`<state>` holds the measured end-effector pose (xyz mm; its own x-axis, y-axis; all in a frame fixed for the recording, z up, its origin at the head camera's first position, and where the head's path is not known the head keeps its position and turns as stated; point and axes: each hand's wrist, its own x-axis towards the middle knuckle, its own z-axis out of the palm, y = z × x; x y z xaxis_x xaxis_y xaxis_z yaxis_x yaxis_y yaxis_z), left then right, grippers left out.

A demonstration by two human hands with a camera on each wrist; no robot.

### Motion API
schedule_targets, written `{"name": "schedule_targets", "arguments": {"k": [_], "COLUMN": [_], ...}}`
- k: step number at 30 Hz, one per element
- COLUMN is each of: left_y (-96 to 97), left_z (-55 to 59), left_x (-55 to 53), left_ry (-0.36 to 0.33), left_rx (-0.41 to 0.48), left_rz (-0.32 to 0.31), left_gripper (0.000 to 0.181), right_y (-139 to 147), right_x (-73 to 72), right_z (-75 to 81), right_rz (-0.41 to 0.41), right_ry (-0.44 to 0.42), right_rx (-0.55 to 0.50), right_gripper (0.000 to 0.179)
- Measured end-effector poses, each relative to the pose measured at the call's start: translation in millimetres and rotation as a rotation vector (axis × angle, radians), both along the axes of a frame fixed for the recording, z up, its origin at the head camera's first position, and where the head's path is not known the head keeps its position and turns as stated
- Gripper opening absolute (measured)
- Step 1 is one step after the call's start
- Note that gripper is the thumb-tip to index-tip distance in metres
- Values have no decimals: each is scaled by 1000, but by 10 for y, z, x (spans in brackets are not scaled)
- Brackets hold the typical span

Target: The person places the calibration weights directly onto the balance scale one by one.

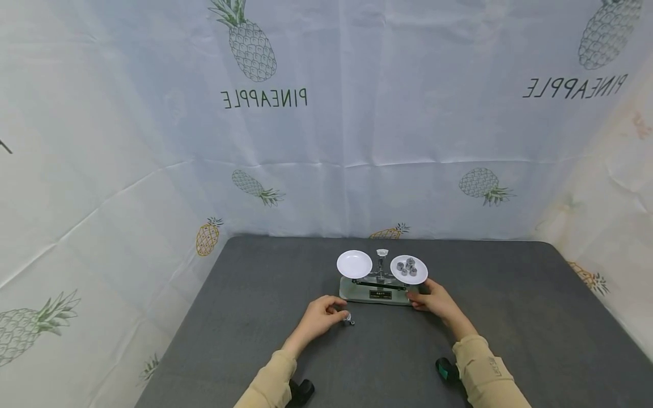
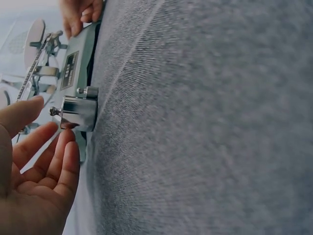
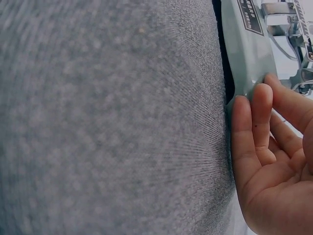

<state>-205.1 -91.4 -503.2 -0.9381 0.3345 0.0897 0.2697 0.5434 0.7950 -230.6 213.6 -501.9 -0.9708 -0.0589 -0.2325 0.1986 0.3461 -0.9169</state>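
A balance scale (image 1: 349,291) with a pale green base and two white pans stands near the far side of the table. My right hand (image 1: 433,299) grips the right end of its base, thumb and fingertips against the corner in the right wrist view. In front of the scale, a large shiny metal weight (image 2: 80,113) with a knob stands beside a small metal weight (image 2: 90,92). My left hand (image 1: 320,318) is at the large weight, thumb and fingers spread around its knob side. Whether a fingertip touches it, I cannot tell. Several metal weights (image 1: 410,264) sit in the right pan.
The dark grey table (image 1: 265,351) carries all of this. A white curtain (image 1: 326,130) printed with pineapples hangs behind and at both sides. Black straps or devices (image 1: 447,369) are at both wrists.
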Motion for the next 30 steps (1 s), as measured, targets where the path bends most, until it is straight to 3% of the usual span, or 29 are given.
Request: {"name": "schedule_targets", "arguments": {"k": [8, 30], "left_y": [-16, -21], "left_z": [-29, -61], "left_x": [22, -5], "left_ry": [-59, -67], "left_rx": [-2, 6], "left_rz": [-36, -62], "left_gripper": [32, 25], "right_y": [2, -6], "right_x": [-2, -2], "right_z": [-12, -6], "right_rz": [-4, -8], "right_ry": [1, -10], "right_rx": [-9, -7], "right_gripper": [61, 63]}}
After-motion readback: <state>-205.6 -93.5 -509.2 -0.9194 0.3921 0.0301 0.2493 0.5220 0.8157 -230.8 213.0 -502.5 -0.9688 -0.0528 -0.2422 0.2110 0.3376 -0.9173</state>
